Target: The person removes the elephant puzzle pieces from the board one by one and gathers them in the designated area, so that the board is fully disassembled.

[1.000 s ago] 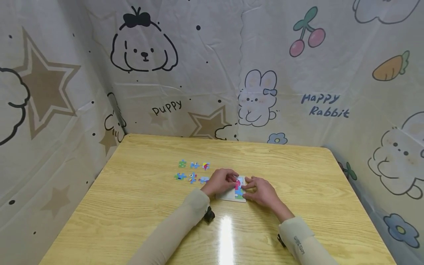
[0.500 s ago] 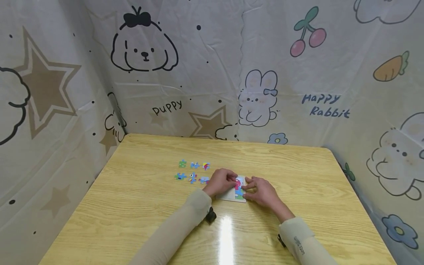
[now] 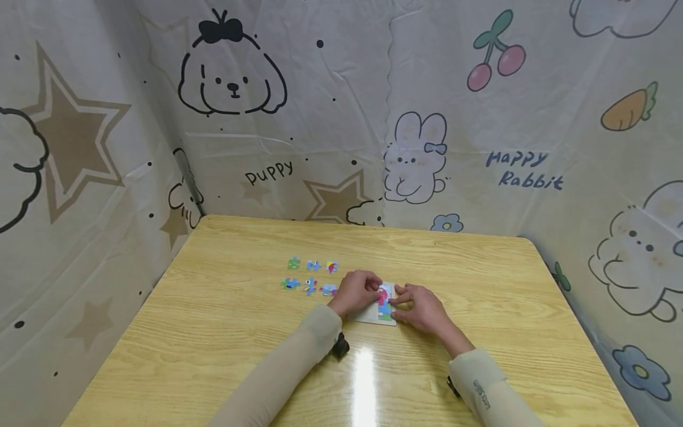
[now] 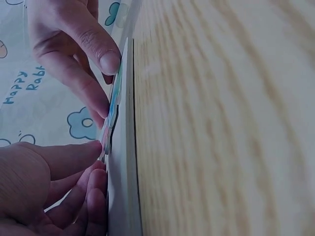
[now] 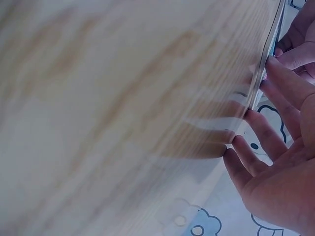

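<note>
A pale puzzle board [image 3: 365, 316] lies on the table, a strip of joined jigsaw pieces [image 3: 385, 311] along its right side. My left hand [image 3: 356, 293] reaches over the board's left part and hides much of it. In the left wrist view its thumb and curled fingers pinch the edge of a pink puzzle piece [image 4: 105, 140] close over the board. From the right, my right hand [image 3: 423, 309] rests its fingertips on the strip and the board's edge. Those fingers [image 5: 268, 135] are spread and nearly straight in the right wrist view.
Several loose jigsaw pieces [image 3: 310, 286] lie in two rows left of the board, the nearest beside my left hand. The wooden table [image 3: 213, 332] ends at a printed curtain [image 3: 331, 136] behind and at both sides.
My left forearm has shifted very slightly to the right. Both hands stay at the same places on the board, and the loose pieces have not moved.
</note>
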Demonstrator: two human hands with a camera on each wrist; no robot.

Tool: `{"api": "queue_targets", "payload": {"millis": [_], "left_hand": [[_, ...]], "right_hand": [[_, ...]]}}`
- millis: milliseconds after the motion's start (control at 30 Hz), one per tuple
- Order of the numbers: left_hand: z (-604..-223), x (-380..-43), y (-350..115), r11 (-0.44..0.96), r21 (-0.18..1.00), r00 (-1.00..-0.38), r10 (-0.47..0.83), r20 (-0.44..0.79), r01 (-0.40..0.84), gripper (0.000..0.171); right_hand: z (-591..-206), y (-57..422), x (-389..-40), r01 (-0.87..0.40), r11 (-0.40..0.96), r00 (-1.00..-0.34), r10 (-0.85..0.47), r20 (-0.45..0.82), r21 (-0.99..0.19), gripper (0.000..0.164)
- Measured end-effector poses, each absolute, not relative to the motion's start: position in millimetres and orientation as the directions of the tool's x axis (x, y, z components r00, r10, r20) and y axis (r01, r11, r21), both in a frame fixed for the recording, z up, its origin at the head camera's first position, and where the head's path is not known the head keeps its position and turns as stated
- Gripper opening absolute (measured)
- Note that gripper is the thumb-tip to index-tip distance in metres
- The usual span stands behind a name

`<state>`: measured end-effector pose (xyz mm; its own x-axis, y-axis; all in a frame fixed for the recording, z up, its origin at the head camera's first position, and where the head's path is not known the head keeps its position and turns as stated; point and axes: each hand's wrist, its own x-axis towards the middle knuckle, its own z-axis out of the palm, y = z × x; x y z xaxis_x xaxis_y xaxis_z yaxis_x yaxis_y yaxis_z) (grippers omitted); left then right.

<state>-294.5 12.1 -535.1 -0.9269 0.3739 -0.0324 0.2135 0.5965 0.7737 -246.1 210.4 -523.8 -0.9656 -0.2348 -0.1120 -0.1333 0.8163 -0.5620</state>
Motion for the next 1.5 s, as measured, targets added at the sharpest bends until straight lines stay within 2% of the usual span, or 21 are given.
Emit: {"api": "queue_targets", "payload": {"millis": [133, 333, 433, 933, 1200, 1500], "left_hand": [[-536, -295, 12, 0.591, 0.778, -0.932, 0.363, -0.023, 0.211, 0.017], [-536, -295, 13, 0.585, 0.785, -0.936, 0.351, -0.022, 0.201, 0.012], [-535, -295, 12, 0.576, 0.793, -0.934, 0.355, -0.027, 0.196, 0.013], [-537, -297, 7, 0.541, 0.811, -0.920, 0.392, -0.011, 0.221, 0.019], [-538, -299, 6, 0.571, 0.770, -0.908, 0.419, 0.024, 0.284, 0.024], [-540, -301, 5, 0.581, 0.764, -0.899, 0.438, -0.003, 0.280, 0.023]], "right_hand": [[-524, 209, -246, -0.147, 0.811, -0.969, -0.233, -0.083, -0.566, 0.032], [-528, 203, -246, -0.164, 0.837, -0.979, -0.203, -0.017, -0.522, 0.053], [-528, 199, -245, -0.141, 0.851, -0.984, -0.176, -0.023, -0.506, 0.057], [-528, 197, -247, -0.094, 0.864, -0.992, -0.124, -0.028, -0.495, 0.051], [-527, 195, -249, -0.086, 0.882, -0.993, -0.114, -0.032, -0.463, 0.049], [-527, 196, -251, -0.078, 0.885, -0.993, -0.109, -0.042, -0.460, 0.050]]}}
